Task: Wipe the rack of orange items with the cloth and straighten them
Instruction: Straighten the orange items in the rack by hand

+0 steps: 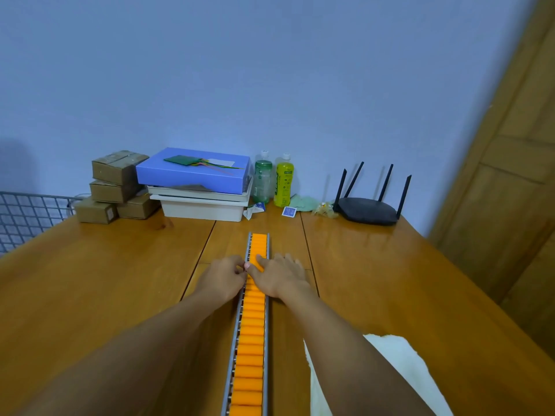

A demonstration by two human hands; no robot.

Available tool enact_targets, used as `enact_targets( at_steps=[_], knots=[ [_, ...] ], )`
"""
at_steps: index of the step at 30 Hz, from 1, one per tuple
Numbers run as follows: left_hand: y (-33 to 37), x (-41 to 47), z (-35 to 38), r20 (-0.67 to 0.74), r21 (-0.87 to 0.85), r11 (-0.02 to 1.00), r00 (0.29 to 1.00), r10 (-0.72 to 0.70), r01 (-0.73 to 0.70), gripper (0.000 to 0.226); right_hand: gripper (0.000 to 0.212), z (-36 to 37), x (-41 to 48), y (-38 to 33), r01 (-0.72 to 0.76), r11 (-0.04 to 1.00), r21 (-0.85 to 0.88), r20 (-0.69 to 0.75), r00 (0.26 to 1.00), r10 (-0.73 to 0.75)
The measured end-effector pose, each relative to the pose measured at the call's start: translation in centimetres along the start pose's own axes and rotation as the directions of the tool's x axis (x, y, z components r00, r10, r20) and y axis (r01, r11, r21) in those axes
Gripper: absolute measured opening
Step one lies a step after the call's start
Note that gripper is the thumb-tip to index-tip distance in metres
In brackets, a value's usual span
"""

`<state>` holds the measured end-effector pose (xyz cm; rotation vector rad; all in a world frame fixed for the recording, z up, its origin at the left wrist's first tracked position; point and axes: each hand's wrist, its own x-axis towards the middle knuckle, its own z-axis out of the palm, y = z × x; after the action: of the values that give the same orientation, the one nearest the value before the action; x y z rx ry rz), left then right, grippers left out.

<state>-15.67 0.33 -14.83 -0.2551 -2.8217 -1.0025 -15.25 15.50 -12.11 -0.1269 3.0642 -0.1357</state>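
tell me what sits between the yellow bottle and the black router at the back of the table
In the head view, between the yellow bottle and the router lie a green cloth, a small blue packet and a crumpled wrapper.

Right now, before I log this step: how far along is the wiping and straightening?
The cloth lies on the table beside the right forearm, in neither hand; whether wiping is done can't be told. Straightening is in hand: left hand and right hand meet on the orange items midway along the rack. The far end remains.
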Motion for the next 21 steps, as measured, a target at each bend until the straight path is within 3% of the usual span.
enact_targets(
  at_steps=[21],
  knots=[
    [0.5,-7.0,-1.0,0.018,0.050,0.999,1.000,-0.021,0.020,0.021,0.072,0.4,-7.3,-1.0,0.020,0.996,-0.081,-0.019,1.000,-0.022]
  ],
)
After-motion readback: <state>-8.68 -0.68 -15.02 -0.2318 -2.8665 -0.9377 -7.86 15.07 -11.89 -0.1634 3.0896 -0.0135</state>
